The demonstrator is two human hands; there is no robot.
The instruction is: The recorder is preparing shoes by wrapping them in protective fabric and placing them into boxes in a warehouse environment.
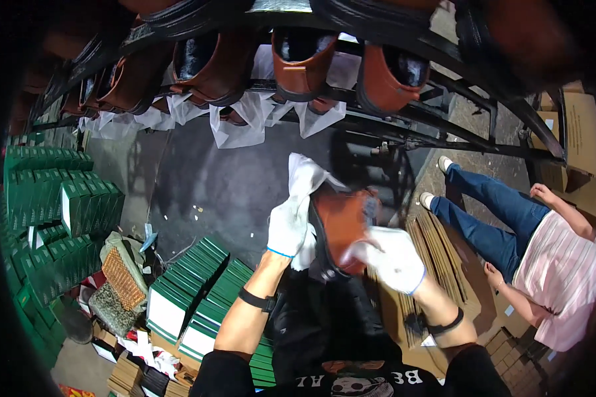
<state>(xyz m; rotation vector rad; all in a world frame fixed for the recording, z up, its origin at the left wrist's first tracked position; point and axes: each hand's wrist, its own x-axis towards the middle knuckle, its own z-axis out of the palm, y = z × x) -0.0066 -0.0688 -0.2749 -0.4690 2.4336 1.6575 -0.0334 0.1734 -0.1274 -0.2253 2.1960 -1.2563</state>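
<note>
Between my hands is a brown leather shoe, tilted with its dark sole toward the left. My left hand, in a white glove with a blue cuff edge, is closed at the sole side of the shoe. A thin white sheet, cloth or paper, sticks up from this hand; how it is held is hidden. My right hand, also in a white glove, lies against the shoe's near right side. Motion smears its fingers, so their grip is unclear.
Overhead runs a black metal rack carrying brown shoes and white tissue sheets. Green boxes stand in stacks at left. Flat cardboard is at right, near a person in a striped shirt.
</note>
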